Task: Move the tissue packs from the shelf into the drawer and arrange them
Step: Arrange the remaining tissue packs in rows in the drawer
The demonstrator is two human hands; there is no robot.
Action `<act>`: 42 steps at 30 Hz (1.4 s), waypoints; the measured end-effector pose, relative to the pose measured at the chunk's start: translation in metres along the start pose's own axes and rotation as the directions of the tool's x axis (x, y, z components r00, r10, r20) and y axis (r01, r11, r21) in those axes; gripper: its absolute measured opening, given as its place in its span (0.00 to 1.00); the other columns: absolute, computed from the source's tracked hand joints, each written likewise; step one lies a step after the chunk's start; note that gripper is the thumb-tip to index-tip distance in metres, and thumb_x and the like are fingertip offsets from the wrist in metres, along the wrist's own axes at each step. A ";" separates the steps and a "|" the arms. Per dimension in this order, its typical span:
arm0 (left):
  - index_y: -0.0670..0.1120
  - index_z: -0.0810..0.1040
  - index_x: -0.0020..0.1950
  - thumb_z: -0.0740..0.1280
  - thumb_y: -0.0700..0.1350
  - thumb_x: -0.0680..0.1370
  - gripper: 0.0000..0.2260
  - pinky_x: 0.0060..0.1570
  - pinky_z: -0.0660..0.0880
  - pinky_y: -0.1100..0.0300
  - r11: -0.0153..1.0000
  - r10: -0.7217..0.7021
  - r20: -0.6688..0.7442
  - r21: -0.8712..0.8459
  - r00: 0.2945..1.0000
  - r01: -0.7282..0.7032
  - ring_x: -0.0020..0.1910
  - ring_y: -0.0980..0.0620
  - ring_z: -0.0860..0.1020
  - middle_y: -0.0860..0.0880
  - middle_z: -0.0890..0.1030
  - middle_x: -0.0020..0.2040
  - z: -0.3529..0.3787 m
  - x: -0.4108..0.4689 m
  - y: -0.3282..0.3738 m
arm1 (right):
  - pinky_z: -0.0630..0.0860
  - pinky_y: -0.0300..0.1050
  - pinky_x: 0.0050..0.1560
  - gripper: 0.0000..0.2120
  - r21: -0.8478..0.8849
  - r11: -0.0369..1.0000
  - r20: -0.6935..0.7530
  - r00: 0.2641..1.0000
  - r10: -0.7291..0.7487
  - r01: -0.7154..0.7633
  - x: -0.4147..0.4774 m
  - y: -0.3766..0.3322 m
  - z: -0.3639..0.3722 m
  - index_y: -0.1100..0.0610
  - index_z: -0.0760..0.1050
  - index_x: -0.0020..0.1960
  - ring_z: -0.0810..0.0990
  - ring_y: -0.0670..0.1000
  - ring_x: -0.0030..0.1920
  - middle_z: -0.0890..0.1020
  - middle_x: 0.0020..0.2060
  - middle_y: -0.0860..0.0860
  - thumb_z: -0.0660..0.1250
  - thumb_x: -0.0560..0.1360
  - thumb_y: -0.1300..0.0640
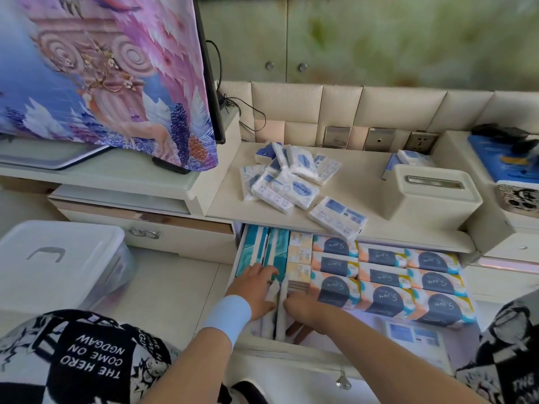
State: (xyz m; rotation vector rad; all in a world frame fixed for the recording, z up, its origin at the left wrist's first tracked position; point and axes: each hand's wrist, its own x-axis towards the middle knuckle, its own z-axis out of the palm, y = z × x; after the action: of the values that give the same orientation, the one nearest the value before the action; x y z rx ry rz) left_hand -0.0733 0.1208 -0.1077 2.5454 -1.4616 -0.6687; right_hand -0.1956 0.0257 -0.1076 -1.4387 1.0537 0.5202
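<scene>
Forearms [364,342] nearest; left hand [256,284] lies flat on teal packs [264,252]. The right hand [300,304] has its fingertips buried in the drawer [291,349], so I cannot tell its grip. Tissue packs [288,182] sit beyond fingertips on shelf [364,176]; edge pack [338,218] may drop if bumped.

Your left hand [256,287] lies flat, fingers pointing to 12 o'clock. Your right hand [303,309], at its 4 o'clock, points toward 10 o'clock, with its fingertips hidden.

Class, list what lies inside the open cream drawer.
Inside: teal packs at the left, pale yellow packs next, then orange-and-white packs with dark ovals in rows; white packs stand at the front. The left hand and right hand cover part of them; anything underneath is hidden.
</scene>
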 end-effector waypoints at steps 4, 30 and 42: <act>0.59 0.56 0.77 0.70 0.60 0.72 0.37 0.71 0.61 0.49 0.988 0.033 0.014 0.152 0.999 -0.035 0.74 0.47 0.55 0.51 0.55 0.76 0.009 -0.001 -0.012 | 0.84 0.56 0.45 0.18 -0.013 0.991 -0.024 0.990 -0.137 0.137 0.005 0.006 -0.002 0.46 0.69 0.69 0.83 0.59 0.49 0.77 0.56 0.54 0.59 0.79 0.55; 0.52 0.77 0.55 0.63 0.46 0.79 0.07 0.52 0.74 0.56 0.973 0.231 0.141 -0.046 0.963 -0.227 0.53 0.46 0.77 0.49 0.76 0.58 0.023 0.015 0.150 | 0.76 0.46 0.54 0.13 -0.720 0.684 -0.290 0.947 -0.138 -0.121 -0.029 0.102 -0.126 0.58 0.79 0.59 0.80 0.54 0.55 0.81 0.57 0.55 0.61 0.80 0.55; 0.51 0.60 0.78 0.65 0.55 0.77 0.31 0.65 0.72 0.51 0.976 -0.023 0.566 -0.166 0.824 0.141 0.67 0.44 0.72 0.46 0.67 0.75 0.096 0.039 0.212 | 0.76 0.44 0.56 0.19 -0.566 0.743 -0.385 0.911 0.147 -0.359 -0.056 0.176 -0.184 0.56 0.74 0.67 0.76 0.51 0.51 0.79 0.60 0.54 0.67 0.77 0.55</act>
State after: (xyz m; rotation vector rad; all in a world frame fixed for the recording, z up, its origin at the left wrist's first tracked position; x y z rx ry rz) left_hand -0.2656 -0.0124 -0.1367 2.3649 -1.3251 -1.6054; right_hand -0.4182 -0.1090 -0.1225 -2.0298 1.4337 0.9297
